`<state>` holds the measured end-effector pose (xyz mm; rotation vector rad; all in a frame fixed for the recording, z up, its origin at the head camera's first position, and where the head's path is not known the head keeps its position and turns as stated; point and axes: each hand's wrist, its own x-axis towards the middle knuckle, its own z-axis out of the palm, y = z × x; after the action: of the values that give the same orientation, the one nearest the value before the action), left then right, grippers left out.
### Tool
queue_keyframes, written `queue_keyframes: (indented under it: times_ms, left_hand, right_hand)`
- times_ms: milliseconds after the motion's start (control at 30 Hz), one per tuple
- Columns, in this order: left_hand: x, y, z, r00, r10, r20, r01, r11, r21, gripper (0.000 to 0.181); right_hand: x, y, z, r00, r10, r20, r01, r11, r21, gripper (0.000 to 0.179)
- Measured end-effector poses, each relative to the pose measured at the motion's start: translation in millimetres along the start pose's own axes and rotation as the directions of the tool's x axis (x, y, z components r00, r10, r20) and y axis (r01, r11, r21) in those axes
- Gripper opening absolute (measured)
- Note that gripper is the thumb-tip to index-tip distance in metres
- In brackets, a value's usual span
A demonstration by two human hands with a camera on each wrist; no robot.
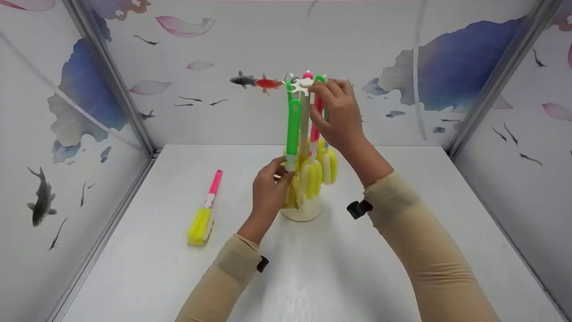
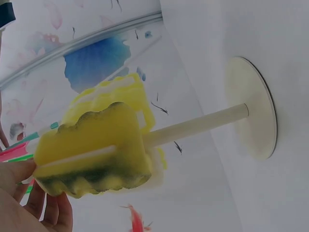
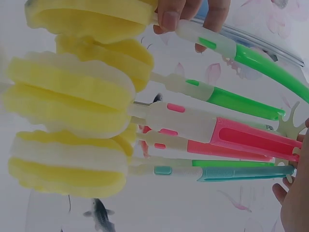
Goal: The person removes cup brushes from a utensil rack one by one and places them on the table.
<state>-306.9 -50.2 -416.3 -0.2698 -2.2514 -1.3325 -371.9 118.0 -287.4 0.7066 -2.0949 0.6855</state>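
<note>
My left hand (image 1: 267,187) pinches a sponge brush with a green handle (image 1: 293,127) at its pale neck. The brush stands upright, handle up, beside a cream rack (image 1: 304,117), and its yellow sponge (image 2: 94,150) shows large in the left wrist view. At the rack's top, my right hand (image 1: 342,112) grips the edge of the white hooked disc (image 1: 303,85). Several sponge brushes hang there: a pink-handled one (image 3: 256,137) near the right fingers, a teal-handled one (image 3: 241,173) and another green-handled one (image 3: 241,102). Part of the rack's pole is hidden behind the sponges.
A pink-handled sponge brush (image 1: 215,183) lies on the white table (image 1: 147,277) to the left. The rack's round base (image 2: 258,111) rests on the table. Printed walls (image 1: 268,40) enclose the back and both sides.
</note>
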Motion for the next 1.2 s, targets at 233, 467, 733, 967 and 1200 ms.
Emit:
queue_keyframes:
  times_ms: [233,467,733,967,1200]
  left_hand:
    - [-1.2,-8.5,-12.3,1.000,-0.017,-0.003,0.017,1.000,-0.004,0.035]
    - [-3.3,-15.8,-26.3,0.998,-0.053,0.023,0.052,0.998,0.040,0.037]
    - [-6.8,-28.0,-44.9,0.990,-0.138,0.040,0.133,0.986,0.103,0.038]
    - [-11.4,-41.4,-60.5,0.984,-0.177,0.034,0.169,0.971,0.166,0.039]
    - [-12.1,-51.9,-72.7,0.975,-0.213,0.057,0.198,0.960,0.197,0.040]
  right_hand:
    - [0.7,0,0,1.000,0.014,0.007,-0.014,1.000,-0.006,0.030]
    - [0.3,1,0,1.000,0.024,0.004,-0.024,1.000,0.005,0.031]
    - [-0.7,1,-1,1.000,0.026,0.008,-0.026,1.000,0.008,0.030]
    - [-1.5,1,0,0.999,-0.020,-0.037,0.021,1.000,0.016,0.028]
    - [-1.3,3,1,0.993,-0.074,-0.092,0.074,0.997,-0.010,0.026]
